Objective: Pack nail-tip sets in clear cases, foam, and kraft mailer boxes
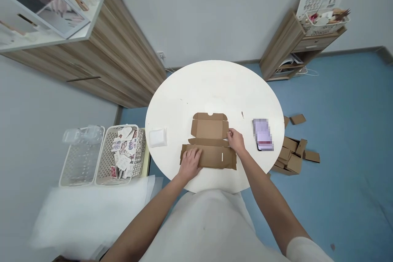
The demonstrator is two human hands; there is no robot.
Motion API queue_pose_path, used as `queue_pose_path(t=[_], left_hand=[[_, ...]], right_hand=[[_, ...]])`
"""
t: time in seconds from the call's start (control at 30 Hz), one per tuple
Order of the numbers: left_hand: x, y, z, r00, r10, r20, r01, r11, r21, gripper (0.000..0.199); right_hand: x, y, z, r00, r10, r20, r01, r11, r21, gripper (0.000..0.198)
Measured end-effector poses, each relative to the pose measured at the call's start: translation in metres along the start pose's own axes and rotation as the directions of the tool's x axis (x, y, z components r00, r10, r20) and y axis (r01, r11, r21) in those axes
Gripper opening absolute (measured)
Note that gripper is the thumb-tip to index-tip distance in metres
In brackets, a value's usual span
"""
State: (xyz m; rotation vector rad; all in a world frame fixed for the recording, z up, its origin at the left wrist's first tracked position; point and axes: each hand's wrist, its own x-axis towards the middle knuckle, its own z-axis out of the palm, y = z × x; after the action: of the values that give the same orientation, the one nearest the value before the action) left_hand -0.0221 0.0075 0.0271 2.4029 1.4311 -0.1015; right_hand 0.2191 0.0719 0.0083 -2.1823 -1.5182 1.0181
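An unfolded brown cardboard mailer box (209,129) lies on the white oval table (215,86), its lid panel away from me and its front panel near me. My left hand (190,163) rests on the near left part of the cardboard, fingers stretched out. At the right edge, by the fold between the panels, my right hand (236,140) pinches the cardboard with thumb and fingers. A small white slip (222,156) shows on the near panel. Right of the box lies a phone (263,134) with a lilac, blurred screen. A white square packet (158,137) lies at the table's left.
Left of the table stand two white baskets, one with printed cards (124,153), the other with clear plastic containers (84,147). Several folded cardboard boxes (288,155) lie on the blue floor at right. A wooden cabinet (123,49) and a small shelf unit (285,45) stand behind.
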Motion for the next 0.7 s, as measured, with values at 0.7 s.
queue_pose_path(t=[0.7], left_hand=[[-0.014, 0.003, 0.001, 0.993, 0.060, 0.100, -0.076, 0.983, 0.165, 0.094]], right_hand=[[-0.118, -0.011, 0.023, 0.836, -0.529, 0.148, 0.525, 0.691, -0.497, 0.088]])
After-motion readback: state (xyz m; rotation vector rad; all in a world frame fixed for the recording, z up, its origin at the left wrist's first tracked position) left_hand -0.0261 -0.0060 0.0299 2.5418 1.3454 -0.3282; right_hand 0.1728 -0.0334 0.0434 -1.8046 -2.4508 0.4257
